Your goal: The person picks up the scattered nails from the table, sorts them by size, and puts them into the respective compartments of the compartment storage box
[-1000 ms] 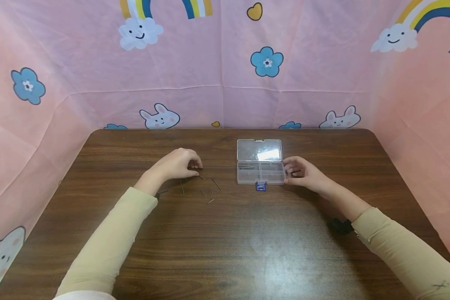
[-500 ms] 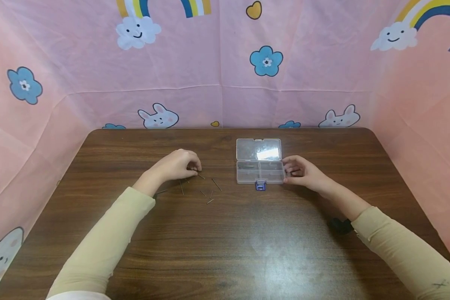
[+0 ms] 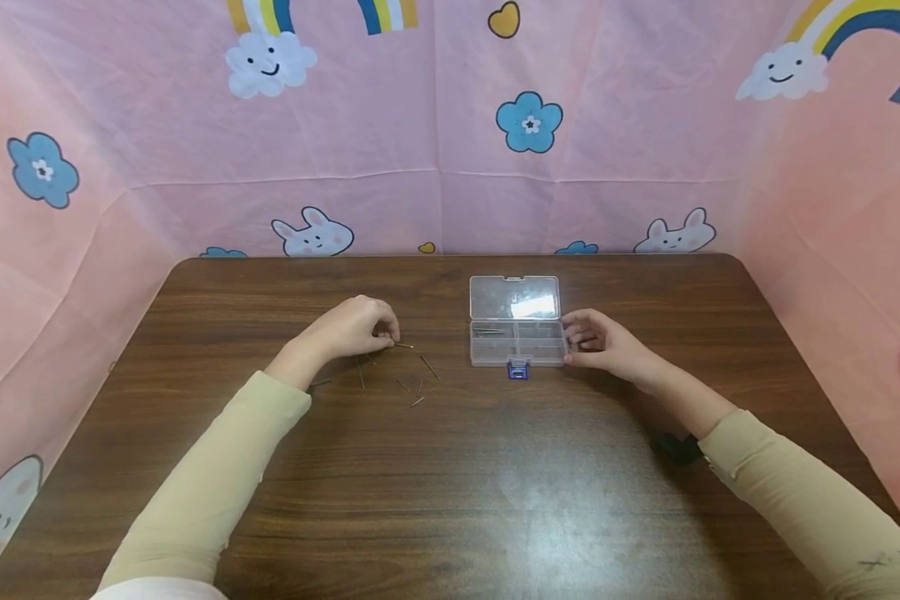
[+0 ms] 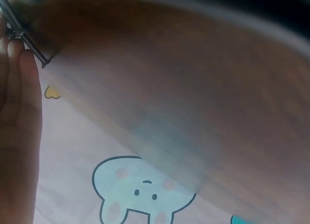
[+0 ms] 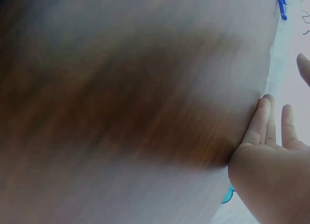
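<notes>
My left hand [image 3: 356, 327] pinches a nail [image 3: 405, 345] between thumb and fingers; its free end points right. In the left wrist view the dark metal nail [image 4: 34, 47] sticks out past the fingertips. Several loose nails [image 3: 430, 367] lie scattered just below and right of that hand. A clear plastic compartment box [image 3: 490, 362] stands to the right, its lid [image 3: 495, 296] raised backward. Several nails [image 3: 489, 332] lie in its back left compartment. My right hand [image 3: 607, 346] rests against the box's right end, fingers extended and touching it, as the right wrist view also shows.
A blue latch [image 3: 518, 370] hangs at the box's front. The brown wooden table [image 3: 450, 483] is bounded by a pink patterned cloth [image 3: 390, 142] behind and at the sides. A dark object [image 3: 678, 448] sits by the right forearm.
The nail at my left fingertips lay slanting on the table; now it is pinched and turned nearly level. The right hand and box keep their places.
</notes>
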`<state>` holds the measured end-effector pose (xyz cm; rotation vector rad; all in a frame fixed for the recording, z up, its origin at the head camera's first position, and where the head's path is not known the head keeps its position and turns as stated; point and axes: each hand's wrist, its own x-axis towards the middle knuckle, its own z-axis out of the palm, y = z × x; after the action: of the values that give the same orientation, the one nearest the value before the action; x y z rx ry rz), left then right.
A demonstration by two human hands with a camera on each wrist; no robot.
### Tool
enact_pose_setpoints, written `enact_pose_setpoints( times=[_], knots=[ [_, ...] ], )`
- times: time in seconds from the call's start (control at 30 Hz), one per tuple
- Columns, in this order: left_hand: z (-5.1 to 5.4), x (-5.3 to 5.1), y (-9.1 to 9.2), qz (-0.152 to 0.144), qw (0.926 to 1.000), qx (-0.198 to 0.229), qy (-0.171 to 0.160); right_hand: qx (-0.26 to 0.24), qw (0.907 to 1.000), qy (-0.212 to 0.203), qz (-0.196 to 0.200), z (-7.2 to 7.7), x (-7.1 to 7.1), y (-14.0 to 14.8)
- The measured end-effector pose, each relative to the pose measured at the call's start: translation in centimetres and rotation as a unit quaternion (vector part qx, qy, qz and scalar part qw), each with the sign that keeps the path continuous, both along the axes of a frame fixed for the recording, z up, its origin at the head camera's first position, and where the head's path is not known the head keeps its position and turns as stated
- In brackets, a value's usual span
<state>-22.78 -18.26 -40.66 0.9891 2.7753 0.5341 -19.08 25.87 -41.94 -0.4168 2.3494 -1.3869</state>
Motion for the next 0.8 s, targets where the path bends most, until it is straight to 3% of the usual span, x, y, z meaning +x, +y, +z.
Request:
enact_pose_setpoints(
  times=[0.37, 0.8],
  knots=[
    [0.8, -0.3, 0.7, -0.001, 1.0, 0.0, 0.008, 0.001, 1.0, -0.002, -0.003, 0.0, 0.0, 0.0],
    [2.0, -0.8, 4.2, -0.014, 0.9992, 0.011, 0.036, 0.002, 1.0, -0.006, -0.003, -0.1, -0.1, 0.0]
  ],
)
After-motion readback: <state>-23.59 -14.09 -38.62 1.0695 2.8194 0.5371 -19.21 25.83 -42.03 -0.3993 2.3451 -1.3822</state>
